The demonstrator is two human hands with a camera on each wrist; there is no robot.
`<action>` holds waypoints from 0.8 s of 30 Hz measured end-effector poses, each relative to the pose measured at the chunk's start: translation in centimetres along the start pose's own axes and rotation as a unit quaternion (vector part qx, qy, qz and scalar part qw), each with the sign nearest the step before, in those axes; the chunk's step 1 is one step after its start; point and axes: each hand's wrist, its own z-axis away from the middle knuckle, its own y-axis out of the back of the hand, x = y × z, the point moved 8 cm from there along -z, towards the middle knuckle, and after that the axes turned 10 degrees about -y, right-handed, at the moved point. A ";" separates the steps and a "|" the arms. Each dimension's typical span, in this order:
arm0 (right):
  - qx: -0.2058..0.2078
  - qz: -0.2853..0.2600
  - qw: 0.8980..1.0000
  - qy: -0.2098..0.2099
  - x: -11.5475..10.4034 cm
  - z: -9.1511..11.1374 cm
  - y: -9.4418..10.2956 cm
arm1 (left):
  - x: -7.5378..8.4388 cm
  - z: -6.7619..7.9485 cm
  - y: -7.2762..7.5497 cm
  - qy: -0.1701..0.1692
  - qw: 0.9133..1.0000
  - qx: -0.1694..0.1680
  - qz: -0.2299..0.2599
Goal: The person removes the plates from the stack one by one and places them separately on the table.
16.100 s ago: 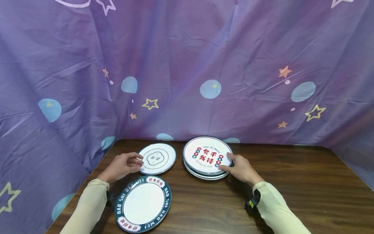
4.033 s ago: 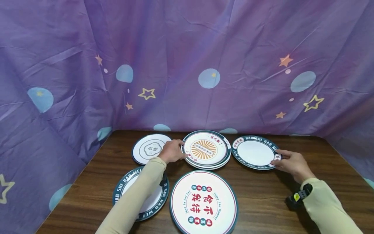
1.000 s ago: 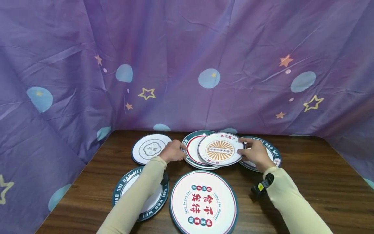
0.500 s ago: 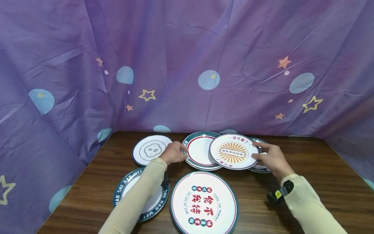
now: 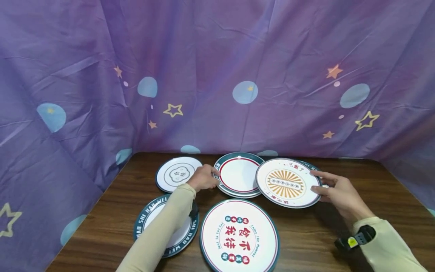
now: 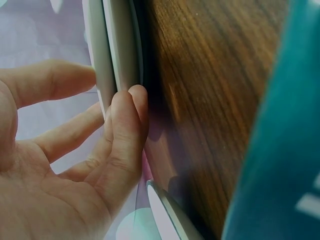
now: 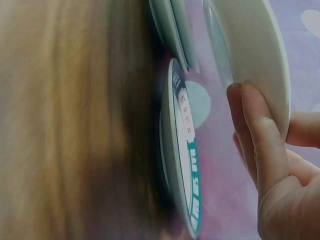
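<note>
Lifted off the table, a white plate with an orange sunburst (image 5: pixel 284 184) is pinched at its right rim by my right hand (image 5: pixel 341 195). The right wrist view shows fingers (image 7: pixel 262 125) under this plate (image 7: pixel 252 45), the thumb on its upper side. Below it lies a plate with a green lettered rim (image 7: pixel 189 165), mostly covered in the head view. My left hand (image 5: pixel 204 177) holds the left edge of a stack of plates (image 5: pixel 239 173), whose top plate has a green rim and red ring. In the left wrist view, thumb and fingers (image 6: pixel 127 125) pinch the stacked rims (image 6: pixel 122 45).
A white plate with a grey line emblem (image 5: pixel 175 172) lies back left. Before it is another green lettered plate (image 5: pixel 141 223), partly under the left sleeve (image 5: pixel 158 236). A large plate with red characters (image 5: pixel 253 215) lies front centre. A purple curtain (image 5: pixel 210 75) stands behind the wooden table (image 5: pixel 306 245).
The sunburst plate has come off the central stack and moved right, over the green lettered plate, in my right hand. Earlier, the red-character plate moved from the stack to the front. The left hand stays put lately.
</note>
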 end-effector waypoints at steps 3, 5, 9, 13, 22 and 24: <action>-0.009 0.007 1.000 -0.014 1.2 0.8 0.9 | -0.1 0.0 0.1 -0.001 1.000 0.003 0.003; -0.013 0.019 0.999 -0.024 2.2 1.3 1.6 | -0.3 0.0 0.1 0.002 1.000 0.003 0.007; -0.032 0.041 0.997 -0.049 4.5 2.4 2.9 | -0.6 0.0 0.1 0.007 1.000 -0.001 0.015; -0.060 0.062 0.996 -0.037 6.4 3.6 4.0 | -0.5 0.0 0.1 0.006 1.000 -0.003 0.016; -0.148 0.049 0.987 -0.031 10.0 5.1 5.6 | -0.1 0.1 0.2 -0.017 1.000 0.003 0.007; -0.172 0.052 0.984 -0.021 10.5 5.3 5.6 | 0.0 0.1 0.2 -0.016 1.000 0.002 0.006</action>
